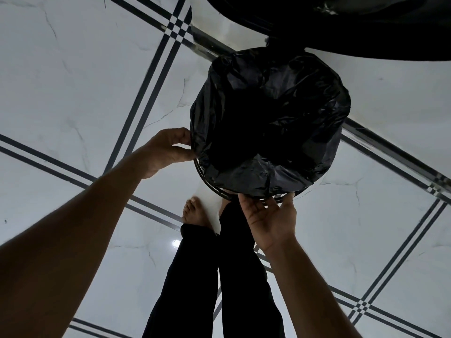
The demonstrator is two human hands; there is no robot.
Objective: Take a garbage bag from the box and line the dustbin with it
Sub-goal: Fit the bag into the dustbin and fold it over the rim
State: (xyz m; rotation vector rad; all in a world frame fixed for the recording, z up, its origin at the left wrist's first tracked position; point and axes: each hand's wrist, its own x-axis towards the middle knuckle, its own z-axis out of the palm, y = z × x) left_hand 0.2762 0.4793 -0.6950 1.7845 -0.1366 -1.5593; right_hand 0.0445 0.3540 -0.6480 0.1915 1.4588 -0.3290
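Bag (268,118) draped over dustbin (207,180) rim, left hand (168,150) pinching its edge, right hand (271,218) open underneath; next probably tucking the near edge down.

1 black garbage bag (268,123), spread over 1 round dustbin, only part of its wire rim (210,185) showing. 2 bare hands: left hand (168,152) at the bag's left edge, right hand (269,219) at its near edge. 2 legs in dark trousers (219,276). 1 bare foot (195,212) seen clearly; the other mostly hidden. 1 large dark shape (366,25) at top, can't tell what. White floor tiles (73,81) w/ dark stripes, too cut off to count.
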